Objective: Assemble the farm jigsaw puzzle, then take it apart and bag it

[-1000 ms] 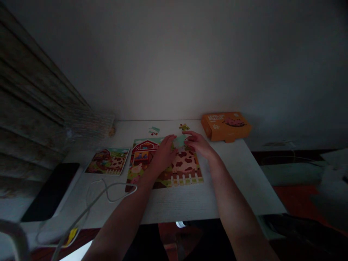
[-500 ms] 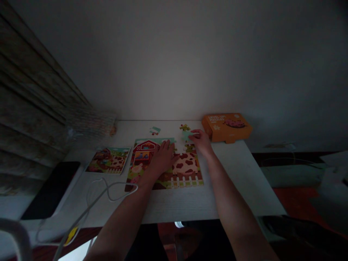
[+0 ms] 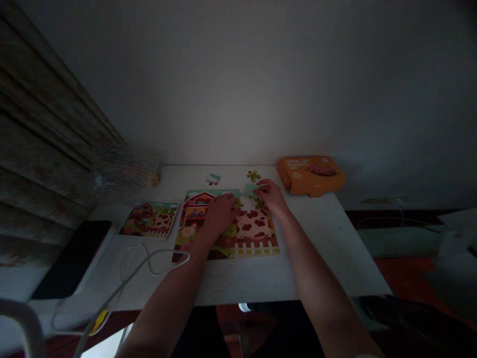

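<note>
- Head view, far left: a patterned curtain (image 3: 37, 154) is hanging, and a black flat device (image 3: 72, 261) is lying on the white table (image 3: 246, 283), showing you no readable mark.
- A white cable (image 3: 115, 295) with a yellow tag (image 3: 99, 320) is looping across the near left; you are not getting any writing off the tag.
- A clear wrapped bundle (image 3: 122, 174) is sitting by the wall.
- A picture card (image 3: 149, 220) is showing a barn, a cow and a fence.
- One loose piece (image 3: 213, 179) is lying beyond the puzzle.
- Your left hand (image 3: 220, 214) is resting wide, palm down, across the puzzle (image 3: 231, 236), which is lying before you with a gap in its upper right.
- A pale green piece (image 3: 250, 190) is standing over that gap's far edge; your right hand (image 3: 271, 196) is pinching it, narrow. Whether it is touching the puzzle, you cannot tell.
- A second loose piece (image 3: 254, 175) is lying just beyond.
- An orange box (image 3: 313, 175) is reading "LEVEL UP! PUZZLES" in white capitals; its smaller print is staying too small for you to read.
</note>
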A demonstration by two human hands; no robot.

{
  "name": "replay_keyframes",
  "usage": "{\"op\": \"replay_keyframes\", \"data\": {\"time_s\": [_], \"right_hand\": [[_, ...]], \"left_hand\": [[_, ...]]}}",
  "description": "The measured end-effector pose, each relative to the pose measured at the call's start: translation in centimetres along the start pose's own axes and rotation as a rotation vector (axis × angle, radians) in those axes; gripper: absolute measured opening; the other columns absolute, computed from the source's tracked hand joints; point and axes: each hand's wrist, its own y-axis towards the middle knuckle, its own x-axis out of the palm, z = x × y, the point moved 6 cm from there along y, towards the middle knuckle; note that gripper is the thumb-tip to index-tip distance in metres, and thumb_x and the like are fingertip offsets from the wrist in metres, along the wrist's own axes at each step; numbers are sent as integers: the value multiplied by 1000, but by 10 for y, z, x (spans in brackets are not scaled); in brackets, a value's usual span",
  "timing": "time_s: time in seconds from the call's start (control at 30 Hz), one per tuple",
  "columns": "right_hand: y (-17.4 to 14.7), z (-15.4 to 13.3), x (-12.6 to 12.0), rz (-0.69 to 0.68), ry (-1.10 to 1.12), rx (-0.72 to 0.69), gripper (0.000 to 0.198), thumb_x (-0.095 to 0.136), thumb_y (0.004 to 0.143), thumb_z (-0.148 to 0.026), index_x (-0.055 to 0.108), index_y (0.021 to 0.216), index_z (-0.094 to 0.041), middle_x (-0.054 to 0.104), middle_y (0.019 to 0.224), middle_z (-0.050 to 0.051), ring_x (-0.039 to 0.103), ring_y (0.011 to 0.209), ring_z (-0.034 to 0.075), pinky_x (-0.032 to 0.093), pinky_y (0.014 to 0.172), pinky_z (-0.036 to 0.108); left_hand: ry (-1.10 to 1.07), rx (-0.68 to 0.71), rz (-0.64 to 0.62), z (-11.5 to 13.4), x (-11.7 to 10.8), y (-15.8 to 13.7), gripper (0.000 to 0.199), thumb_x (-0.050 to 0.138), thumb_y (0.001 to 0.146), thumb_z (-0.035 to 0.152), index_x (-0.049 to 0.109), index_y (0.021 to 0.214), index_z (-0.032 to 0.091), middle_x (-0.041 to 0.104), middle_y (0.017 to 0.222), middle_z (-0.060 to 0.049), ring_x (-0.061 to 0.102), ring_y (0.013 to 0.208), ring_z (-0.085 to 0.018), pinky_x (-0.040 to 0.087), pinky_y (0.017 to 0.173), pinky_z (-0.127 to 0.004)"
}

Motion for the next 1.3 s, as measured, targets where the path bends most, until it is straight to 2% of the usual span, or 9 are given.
{"op": "replay_keyframes", "data": {"time_s": [0.13, 0.3, 0.53, 0.8, 0.97, 1.13, 1.3], "right_hand": [[0, 1, 7, -44, -102, -44, 30, 69, 77, -33, 69, 105, -21, 67, 76, -1, 61, 67, 16, 47, 66, 28], [2, 5, 15, -28, -334, -108, 29, 66, 83, -24, 74, 110, -22, 71, 88, 3, 63, 78, 18, 49, 79, 32], [4, 5, 25, -28, -530, -167, 25, 67, 87, -22, 74, 111, -21, 70, 100, 8, 64, 92, 21, 49, 89, 36], [2, 2, 25, -37, -572, -180, 25, 64, 91, -24, 73, 113, -22, 68, 108, 9, 65, 93, 21, 50, 90, 35], [0, 0, 25, -40, -597, -171, 24, 66, 90, -24, 73, 113, -21, 67, 110, 10, 65, 96, 21, 49, 90, 34], [-1, -2, 25, -31, -586, -170, 24, 67, 89, -24, 73, 111, -20, 66, 109, 9, 64, 94, 21, 49, 88, 34], [4, -5, 4, 60, -435, -156, 23, 57, 92, -27, 73, 106, -19, 69, 102, 8, 63, 80, 19, 50, 81, 34]], "left_hand": [[-26, -19, 12, -1, -1, 2, 30, 65, 93, 27, 73, 121, 25, 61, 146, -8, 57, 134, -27, 41, 115, -42], [-29, -14, 25, 1, -1, 1, 31, 66, 92, 27, 73, 123, 24, 61, 146, -9, 56, 134, -27, 40, 117, -42], [-18, -13, 27, 0, 0, 1, 31, 63, 94, 28, 73, 123, 24, 61, 147, -9, 56, 134, -28, 41, 116, -44], [-31, -33, 51, -2, 1, 3, 30, 61, 94, 27, 70, 122, 25, 63, 142, -9, 55, 133, -28, 40, 115, -45], [-12, -56, 51, -5, 4, 5, 38, 59, 95, 28, 63, 132, 25, 56, 149, -11, 51, 139, -28, 36, 117, -48], [-10, -67, 47, -5, 5, 4, 38, 56, 97, 31, 62, 134, 25, 54, 152, -11, 49, 141, -28, 31, 120, -53], [-31, -171, 129, -25, -4, 7, 40, 55, 97, 34, 60, 136, 27, 47, 158, -12, 40, 149, -28, 25, 124, -58]]}}
